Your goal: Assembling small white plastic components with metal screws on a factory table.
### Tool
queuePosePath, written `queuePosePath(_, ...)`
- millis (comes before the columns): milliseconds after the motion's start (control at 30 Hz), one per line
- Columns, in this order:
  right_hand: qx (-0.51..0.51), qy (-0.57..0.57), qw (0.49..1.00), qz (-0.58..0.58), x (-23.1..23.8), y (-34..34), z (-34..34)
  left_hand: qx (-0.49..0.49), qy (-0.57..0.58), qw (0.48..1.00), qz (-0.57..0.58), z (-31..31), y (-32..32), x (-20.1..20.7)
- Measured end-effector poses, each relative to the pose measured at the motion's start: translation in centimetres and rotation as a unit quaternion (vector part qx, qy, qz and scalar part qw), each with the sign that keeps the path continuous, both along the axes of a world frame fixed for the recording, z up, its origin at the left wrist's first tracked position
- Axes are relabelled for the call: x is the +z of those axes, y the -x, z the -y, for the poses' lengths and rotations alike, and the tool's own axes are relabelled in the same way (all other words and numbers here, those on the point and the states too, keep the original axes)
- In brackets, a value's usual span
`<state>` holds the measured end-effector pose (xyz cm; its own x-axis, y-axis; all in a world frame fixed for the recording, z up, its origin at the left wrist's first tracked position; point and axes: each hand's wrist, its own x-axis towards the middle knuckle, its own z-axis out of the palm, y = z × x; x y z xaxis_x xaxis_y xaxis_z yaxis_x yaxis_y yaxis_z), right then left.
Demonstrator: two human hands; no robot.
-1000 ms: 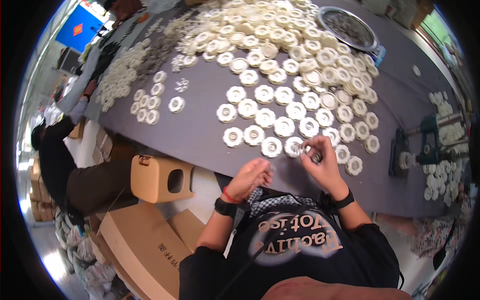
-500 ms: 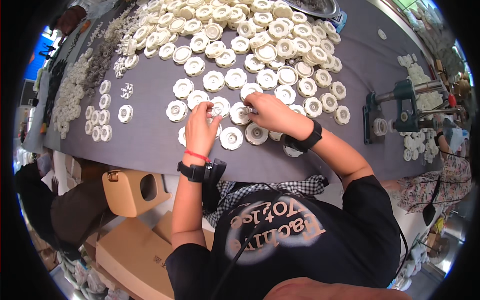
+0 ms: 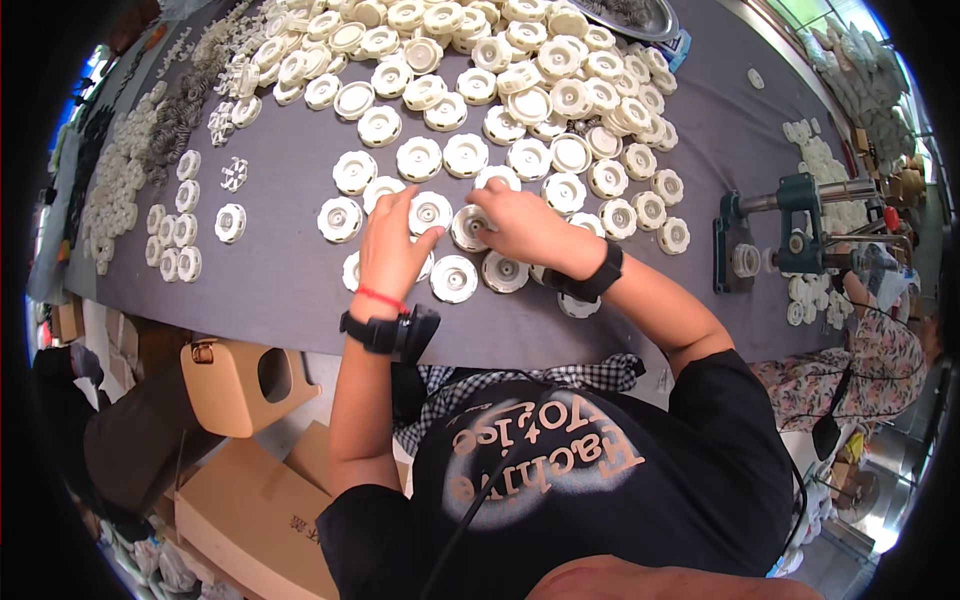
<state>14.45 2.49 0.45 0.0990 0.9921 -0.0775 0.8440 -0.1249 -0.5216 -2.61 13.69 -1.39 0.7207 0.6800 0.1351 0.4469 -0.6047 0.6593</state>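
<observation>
While one white cap [image 3: 430, 213] lay face up on the grey table [image 3: 290, 290] before you, your left hand [image 3: 392, 240] stood just left of it, thumb and forefinger parted, with the gap facing its rim; whether they touched it could not be made out. Close to its right lay a second cap [image 3: 472, 229], partly under your right hand [image 3: 520, 222], whose fingers were bent down over it; whether they gripped anything could not be told. More caps [image 3: 453, 279] lay around these two in loose rows, some partly covered by your hands. A red cord [image 3: 380, 299] and a black band [image 3: 372, 332] circled your left wrist, and another band [image 3: 600, 275] your right.

Beyond the rows rose a heap [image 3: 560, 60] of similar caps, with a metal tray [image 3: 650, 35] behind its right side. Off to the left lay dark springs [image 3: 185, 120], many small white parts [image 3: 115, 190] and a little cluster [image 3: 185, 230] of caps. On the right stood a green press [image 3: 800, 220]. Past the table's near edge, at your left, were a tan stool [image 3: 235, 385], a box [image 3: 250, 510] and a person [image 3: 140, 440] in dark trousers; someone in floral clothing [image 3: 895, 360] was at the far right.
</observation>
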Motion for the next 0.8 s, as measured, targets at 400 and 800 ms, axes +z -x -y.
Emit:
queuePosePath(400,0.038,-0.124,0.951,-0.282,5.1,5.6,5.5,0.008,0.457,0.844,0.282,8.5,5.1,4.5)
queuePosePath(800,0.015,-0.167,0.964,-0.206,4.5,6.5,7.8,-0.017,0.497,0.820,0.283,9.1,6.5,2.7)
